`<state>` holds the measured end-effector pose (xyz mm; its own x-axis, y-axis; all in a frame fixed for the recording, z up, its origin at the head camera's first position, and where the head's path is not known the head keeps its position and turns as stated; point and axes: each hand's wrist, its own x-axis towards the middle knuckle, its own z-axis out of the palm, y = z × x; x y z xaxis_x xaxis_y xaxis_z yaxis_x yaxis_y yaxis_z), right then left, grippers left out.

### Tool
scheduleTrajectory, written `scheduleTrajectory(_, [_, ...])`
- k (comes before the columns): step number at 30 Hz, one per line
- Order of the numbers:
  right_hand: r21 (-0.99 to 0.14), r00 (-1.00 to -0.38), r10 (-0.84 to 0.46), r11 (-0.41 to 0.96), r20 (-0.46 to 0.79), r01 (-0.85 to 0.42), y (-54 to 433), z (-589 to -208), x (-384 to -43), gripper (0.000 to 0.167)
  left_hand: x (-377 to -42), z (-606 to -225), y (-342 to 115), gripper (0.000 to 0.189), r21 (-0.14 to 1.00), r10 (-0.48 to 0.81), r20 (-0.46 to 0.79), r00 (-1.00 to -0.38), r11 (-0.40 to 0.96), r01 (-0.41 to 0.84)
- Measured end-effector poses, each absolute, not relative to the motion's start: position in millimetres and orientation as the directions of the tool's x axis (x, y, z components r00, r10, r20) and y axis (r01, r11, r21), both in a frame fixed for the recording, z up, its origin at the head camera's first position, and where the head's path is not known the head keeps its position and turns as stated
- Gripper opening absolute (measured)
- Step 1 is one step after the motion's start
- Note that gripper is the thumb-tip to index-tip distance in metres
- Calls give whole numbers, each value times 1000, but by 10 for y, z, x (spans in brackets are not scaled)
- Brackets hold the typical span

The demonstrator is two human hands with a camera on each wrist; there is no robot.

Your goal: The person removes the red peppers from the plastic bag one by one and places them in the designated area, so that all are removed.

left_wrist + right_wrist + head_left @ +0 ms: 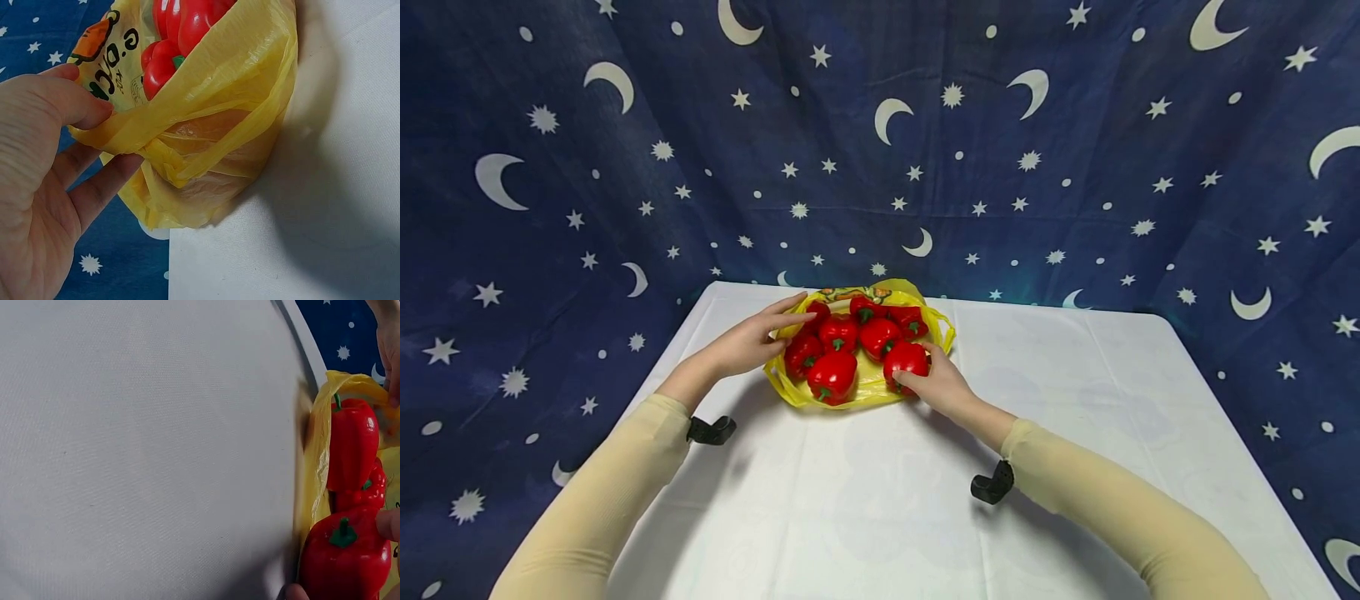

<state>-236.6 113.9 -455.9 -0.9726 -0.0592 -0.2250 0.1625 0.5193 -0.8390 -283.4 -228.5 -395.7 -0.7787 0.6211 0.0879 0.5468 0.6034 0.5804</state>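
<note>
A yellow plastic bag (872, 385) lies spread wide on the table with several red bell peppers in it, each with a green stem. At its left side my left hand (747, 340) pinches the bag's rim; in the left wrist view, thumb and fingers (100, 187) lie on either side of the yellow film (206, 103). My right hand (942, 383) grips a red bell pepper (904, 360) at the bag's front right. The right wrist view shows this pepper (340, 559) between thumb and fingertips, most of the hand out of frame.
A white cloth covers the table (865, 500). Behind it and along the sides hangs a dark blue curtain (850, 125) with moons and stars. The bag sits near the table's back edge. A small black device (994, 483) is strapped to each wrist.
</note>
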Motion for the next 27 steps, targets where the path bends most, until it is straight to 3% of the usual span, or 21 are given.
scheduleTrajectory(11, [-897,-934,-87,323,-347,303,1182,-4541,-2400,88,-2817,-3940,-2281,61,586,614,75,-786,610,533])
scheduleTrajectory(21, [-916,-958,-81,325,-275,235,1195,-4537,-2419,86,-2807,-3953,-2275,59,572,613,35,-790,636,518])
scheduleTrajectory(27, [-903,-945,-66,324,-319,282,1208,-4520,-2463,90,-2792,-3949,-2299,61,519,603,26,-797,674,526])
